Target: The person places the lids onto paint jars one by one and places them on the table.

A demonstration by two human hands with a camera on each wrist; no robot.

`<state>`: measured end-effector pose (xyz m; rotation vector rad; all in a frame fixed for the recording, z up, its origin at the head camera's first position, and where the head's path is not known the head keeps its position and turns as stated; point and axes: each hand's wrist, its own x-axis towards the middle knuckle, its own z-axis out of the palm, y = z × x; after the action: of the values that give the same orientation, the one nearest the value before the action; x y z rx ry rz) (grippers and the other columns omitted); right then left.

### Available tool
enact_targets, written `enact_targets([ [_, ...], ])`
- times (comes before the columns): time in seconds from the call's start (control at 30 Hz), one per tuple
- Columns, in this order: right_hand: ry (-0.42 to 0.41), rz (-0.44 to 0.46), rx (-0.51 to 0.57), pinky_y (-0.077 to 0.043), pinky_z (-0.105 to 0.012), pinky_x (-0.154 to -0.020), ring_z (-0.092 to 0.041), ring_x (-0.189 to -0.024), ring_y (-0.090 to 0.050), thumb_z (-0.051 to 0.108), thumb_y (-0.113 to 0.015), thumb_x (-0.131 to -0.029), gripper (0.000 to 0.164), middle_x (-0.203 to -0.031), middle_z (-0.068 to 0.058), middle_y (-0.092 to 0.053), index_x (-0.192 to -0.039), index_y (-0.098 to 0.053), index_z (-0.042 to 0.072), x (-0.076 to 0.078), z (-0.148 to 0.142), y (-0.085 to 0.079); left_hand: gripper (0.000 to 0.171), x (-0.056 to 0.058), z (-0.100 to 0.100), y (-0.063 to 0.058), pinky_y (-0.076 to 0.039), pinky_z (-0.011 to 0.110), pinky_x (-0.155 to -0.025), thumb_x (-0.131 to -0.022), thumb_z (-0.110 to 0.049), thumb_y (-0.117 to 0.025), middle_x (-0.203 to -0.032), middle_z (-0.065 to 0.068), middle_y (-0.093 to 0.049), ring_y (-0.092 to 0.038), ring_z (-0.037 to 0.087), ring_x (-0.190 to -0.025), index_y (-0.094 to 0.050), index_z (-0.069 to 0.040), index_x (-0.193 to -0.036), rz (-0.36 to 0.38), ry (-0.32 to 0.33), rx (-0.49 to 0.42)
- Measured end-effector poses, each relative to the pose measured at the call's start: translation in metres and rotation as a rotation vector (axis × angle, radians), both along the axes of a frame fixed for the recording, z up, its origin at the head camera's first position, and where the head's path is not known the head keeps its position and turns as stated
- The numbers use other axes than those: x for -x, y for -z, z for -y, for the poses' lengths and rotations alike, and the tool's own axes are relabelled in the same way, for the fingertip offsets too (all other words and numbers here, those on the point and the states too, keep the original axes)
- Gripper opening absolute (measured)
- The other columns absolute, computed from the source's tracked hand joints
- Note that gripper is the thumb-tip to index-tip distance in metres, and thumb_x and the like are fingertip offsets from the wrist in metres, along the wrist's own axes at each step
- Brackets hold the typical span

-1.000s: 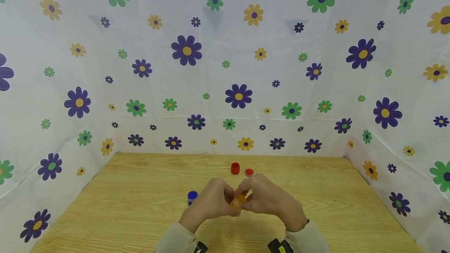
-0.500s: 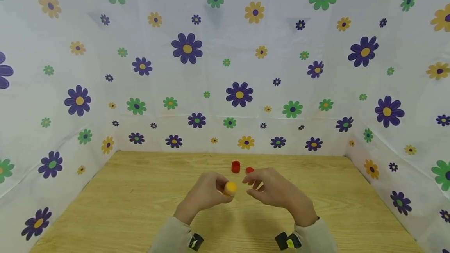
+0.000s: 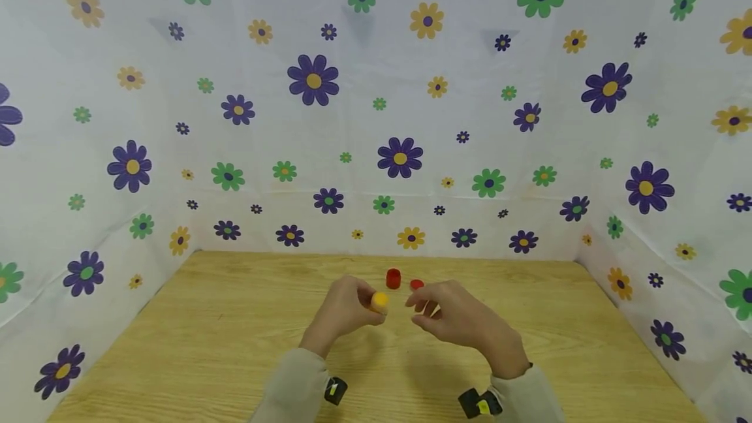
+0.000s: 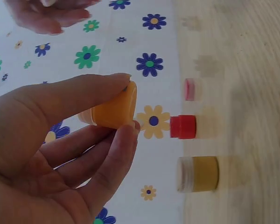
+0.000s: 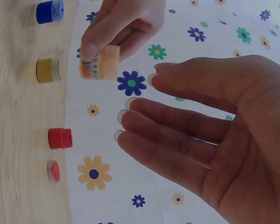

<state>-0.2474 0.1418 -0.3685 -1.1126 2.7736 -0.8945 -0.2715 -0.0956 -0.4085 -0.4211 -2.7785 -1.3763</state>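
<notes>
My left hand (image 3: 343,312) pinches a small orange-yellow paint jar (image 3: 380,303) between thumb and fingers, above the table. In the right wrist view, printing shows on the side of this jar (image 5: 100,65). To its right, apart from it, my right hand (image 3: 455,320) hovers with loosely bent fingers and nothing in them. Beyond the hands an uncapped-looking red jar (image 3: 393,279) stands on the table, and a flat red lid (image 3: 416,284) lies beside it.
Both wrist views show a mustard-coloured jar (image 4: 205,173) with a clear lid. A blue jar (image 5: 49,11) stands farther along in the right wrist view; the head view shows neither. Flower-patterned white sheeting (image 3: 376,129) encloses the wooden table (image 3: 235,318) at the back and sides.
Both hands were together on the orange-yellow jar. The right hand has let go and moved right; the left has carried the jar left and slightly farther from me. The blue jar has dropped from sight.
</notes>
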Motion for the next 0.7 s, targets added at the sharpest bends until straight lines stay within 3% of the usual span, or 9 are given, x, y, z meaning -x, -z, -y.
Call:
enact_targets([
  [0.33,0.027,0.011,0.0,-0.057,-0.018,-0.076,-0.012,-0.087,-0.069,0.01,-0.071,-0.096,0.019,-0.1,-0.004,-0.076,-0.114,-0.075,0.005,0.001,-0.003,-0.001,0.024,0.015,-0.015,0.02,-0.058,0.032,-0.07,-0.069,-0.003,-0.092,-0.082,0.007,-0.075,-0.063,0.015,-0.073,-0.078,0.0,-0.088,0.034,-0.002,0.081],
  [0.53,-0.002,-0.012,0.014,-0.058,-0.019,-0.074,-0.012,-0.083,-0.07,0.009,-0.071,-0.096,0.017,-0.097,-0.007,-0.077,-0.111,-0.075,0.003,0.003,-0.006,0.001,0.024,0.017,-0.023,0.032,-0.056,0.031,-0.067,-0.067,-0.007,-0.094,-0.079,0.004,-0.075,-0.063,0.015,-0.071,-0.078,-0.003,-0.085,0.098,0.051,0.084],
  [0.7,-0.004,0.004,0.014,-0.059,-0.021,-0.074,-0.012,-0.082,-0.07,0.01,-0.07,-0.097,0.018,-0.097,-0.006,-0.076,-0.112,-0.074,0.002,0.003,-0.006,0.001,0.025,0.018,-0.029,0.039,-0.057,0.031,-0.069,-0.067,-0.005,-0.094,-0.079,0.004,-0.075,-0.063,0.014,-0.071,-0.078,-0.002,-0.087,0.106,0.084,0.075],
])
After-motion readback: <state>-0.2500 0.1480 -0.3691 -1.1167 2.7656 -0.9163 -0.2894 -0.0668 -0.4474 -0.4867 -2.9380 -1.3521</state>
